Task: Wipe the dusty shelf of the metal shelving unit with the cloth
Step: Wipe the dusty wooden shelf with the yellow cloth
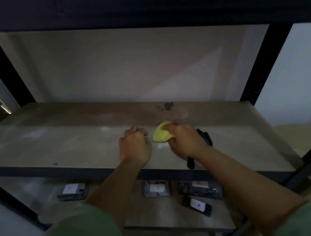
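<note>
The dusty grey-brown shelf (63, 141) of the black metal shelving unit runs across the middle of the view. My right hand (186, 143) grips a bunched yellow cloth (161, 134) and holds it down on the shelf, right of centre. My left hand (135, 146) rests on the shelf as a fist just left of the cloth, fingers curled with nothing in them. A dark stain (167, 106) marks the back of the shelf. Pale dust smears lie to the left.
A black object (204, 137) lies on the shelf under and beside my right wrist. Black uprights (263, 61) frame the unit, with another shelf overhead. On the lower shelf sit several dark packets with white labels (156, 188). A pale wall stands behind.
</note>
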